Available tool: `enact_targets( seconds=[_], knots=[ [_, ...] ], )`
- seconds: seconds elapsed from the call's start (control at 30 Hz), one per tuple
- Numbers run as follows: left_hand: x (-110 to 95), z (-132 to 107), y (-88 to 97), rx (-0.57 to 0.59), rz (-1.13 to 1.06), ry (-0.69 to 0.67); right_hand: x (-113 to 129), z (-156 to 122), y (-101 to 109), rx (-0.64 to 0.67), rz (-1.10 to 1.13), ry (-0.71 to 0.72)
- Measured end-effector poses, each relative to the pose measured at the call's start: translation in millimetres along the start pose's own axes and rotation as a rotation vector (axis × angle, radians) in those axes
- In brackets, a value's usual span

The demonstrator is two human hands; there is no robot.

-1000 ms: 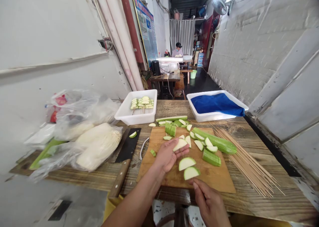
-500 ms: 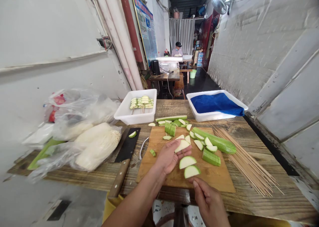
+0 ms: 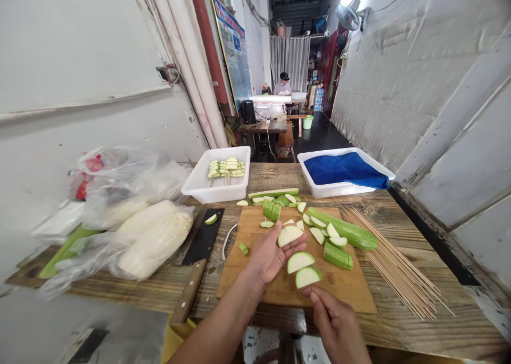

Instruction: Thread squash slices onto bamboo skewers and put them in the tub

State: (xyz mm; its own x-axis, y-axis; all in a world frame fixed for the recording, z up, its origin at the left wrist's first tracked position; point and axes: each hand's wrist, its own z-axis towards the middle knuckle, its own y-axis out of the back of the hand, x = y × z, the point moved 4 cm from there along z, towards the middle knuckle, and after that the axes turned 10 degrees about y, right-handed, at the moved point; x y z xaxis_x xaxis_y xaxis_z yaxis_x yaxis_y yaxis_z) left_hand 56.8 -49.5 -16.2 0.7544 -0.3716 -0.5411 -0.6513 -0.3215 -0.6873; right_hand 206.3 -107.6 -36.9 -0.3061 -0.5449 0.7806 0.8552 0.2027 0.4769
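Over the cutting board [image 3: 275, 294] my right hand [image 3: 335, 316] pinches the lower end of a thin wooden skewer, its fingers closed. Two pale half-round zucchini slices [image 3: 300, 262] with green rind are threaded on it, one behind the other. Farther along that skewer, my left hand [image 3: 271, 255] holds another half-round zucchini slice [image 3: 290, 236] between thumb and fingers, the skewer's tip showing at its face. Behind and to the right on the board lie loose slices [image 3: 317, 235], a cut zucchini block [image 3: 338, 255] and a long zucchini piece [image 3: 355, 232].
Loose bamboo skewers [image 3: 399, 268] lie at right. A cleaver [image 3: 195, 279] rests left of the board, beside bagged white food [image 3: 155, 239]. Behind stand a white tray [image 3: 195, 185] of skewered slices and another tray [image 3: 335, 192] with a blue cloth [image 3: 343, 170]. A person [image 3: 283, 84] sits far back.
The slice in my left hand has turned to face me more, and the skewer's tip now shows at it. My left thumb has shifted back. My right hand keeps its grip.
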Motion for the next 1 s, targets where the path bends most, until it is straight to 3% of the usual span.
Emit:
enact_targets(
  seconds=[0.2, 0.4, 0.77, 1.0],
  knots=[
    [-1, -2, -3.4, 0.053, 0.052, -0.077, 4, 3, 2, -0.025, 0.000, 0.017],
    [-1, 2, 0.3, -0.022, 0.004, -0.053, 7, 4, 4, -0.060, 0.032, 0.007],
    [4, 8, 5.3, 0.008, -0.020, -0.036, 6, 0, 2, -0.094, 0.100, -0.061],
    [-24, 3, 11.4, -0.068, -0.077, -0.163, 9, -7, 5, -0.004, 0.113, -0.021]
  ],
)
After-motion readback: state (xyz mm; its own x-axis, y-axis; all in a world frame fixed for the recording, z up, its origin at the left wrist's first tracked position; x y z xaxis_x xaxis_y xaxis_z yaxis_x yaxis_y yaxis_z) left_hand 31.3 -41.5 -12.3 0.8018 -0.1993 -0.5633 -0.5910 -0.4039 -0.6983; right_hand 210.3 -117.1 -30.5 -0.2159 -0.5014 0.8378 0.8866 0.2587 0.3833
